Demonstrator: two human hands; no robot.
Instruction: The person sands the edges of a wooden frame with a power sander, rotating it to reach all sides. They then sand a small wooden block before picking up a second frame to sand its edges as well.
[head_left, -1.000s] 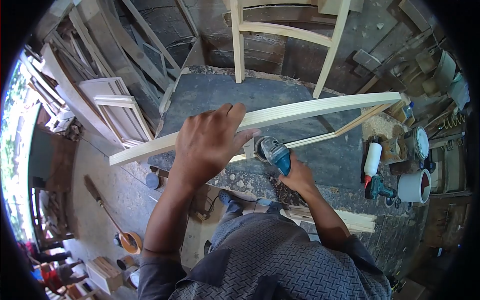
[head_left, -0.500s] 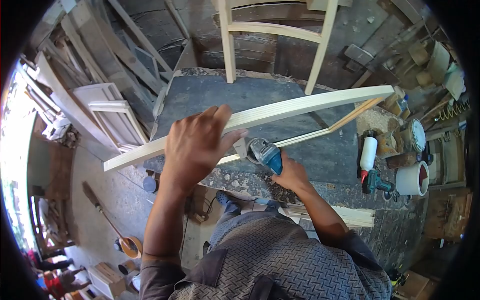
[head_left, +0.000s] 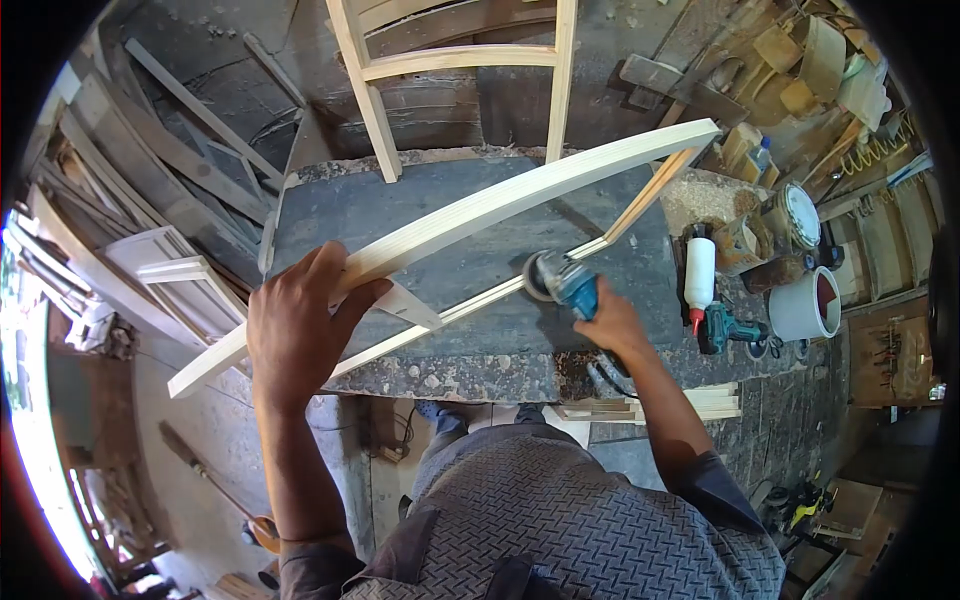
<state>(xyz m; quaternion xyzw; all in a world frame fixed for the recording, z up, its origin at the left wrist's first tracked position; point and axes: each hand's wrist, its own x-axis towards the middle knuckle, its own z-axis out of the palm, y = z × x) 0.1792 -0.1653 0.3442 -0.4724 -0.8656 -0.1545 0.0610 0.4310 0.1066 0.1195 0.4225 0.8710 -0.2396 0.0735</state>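
Note:
My left hand (head_left: 300,325) is wrapped around the thick curved rail of a pale wooden frame (head_left: 530,190). The frame stands tilted over the dark-topped workbench (head_left: 330,215), its curved rail uppermost and a thinner rail lower down. My right hand (head_left: 612,322) grips the blue body of an angle grinder (head_left: 574,288). Its round disc lies right at the thin lower rail, to the right of a short cross strut (head_left: 405,303). The fingers of my right hand are partly hidden behind the tool.
Another pale wooden frame (head_left: 460,62) stands at the bench's far side. On the right are a white bottle with a red tip (head_left: 699,270), a teal cordless drill (head_left: 728,328) and a white bucket (head_left: 803,305). Boards (head_left: 150,170) lean at left; a broom (head_left: 205,465) lies on the floor.
My left hand has closed around the curved rail, lower along it. The angle grinder has moved right along the lower rail, away from the cross strut. The view has shifted to the right.

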